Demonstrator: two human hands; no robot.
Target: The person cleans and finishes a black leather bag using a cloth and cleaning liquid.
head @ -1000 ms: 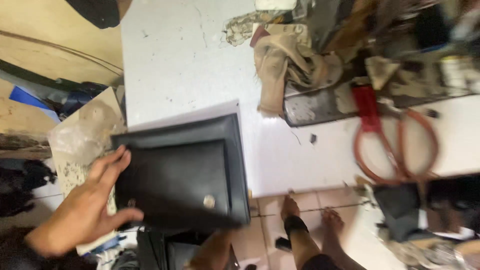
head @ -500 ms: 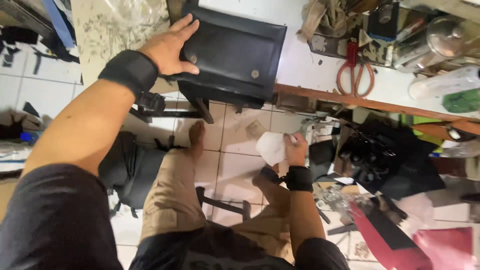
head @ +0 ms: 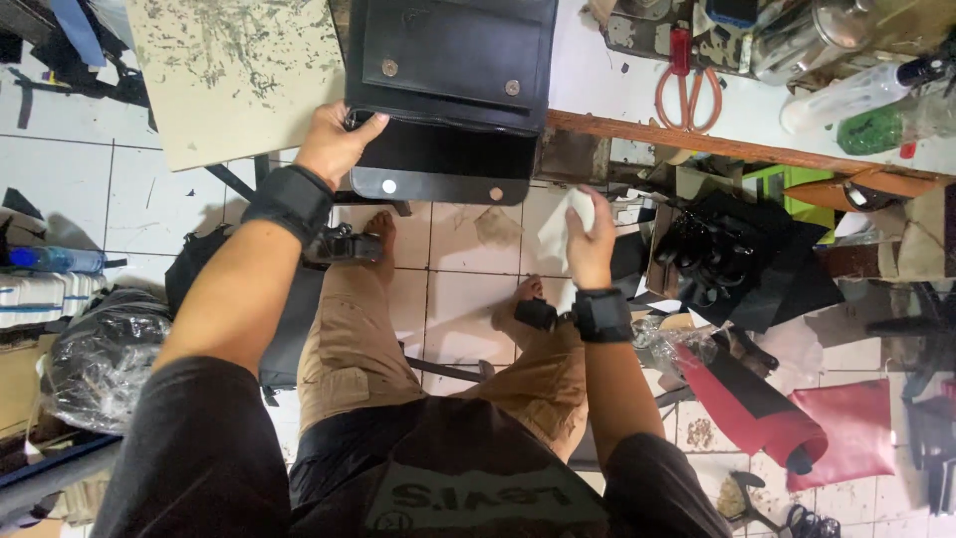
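Observation:
A black leather bag (head: 453,70) with metal snap studs lies over the front edge of a white worktable (head: 617,80), its flap hanging open below the edge. My left hand (head: 334,144) grips the bag's left side at the flap. Just right of the flap, my right hand (head: 590,239) holds a crumpled white cloth (head: 560,227). Both wrists wear black bands.
Red-handled scissors (head: 682,85), bottles and tools (head: 856,90) crowd the table's right part. A stained beige board (head: 234,75) lies at the left. Black, red and pink leather pieces (head: 787,399) litter the tiled floor at the right; bags sit at the left.
The view has tilted down toward my lap. The bag's flap now hangs open over the table edge, and my right hand has risen with the white cloth toward it.

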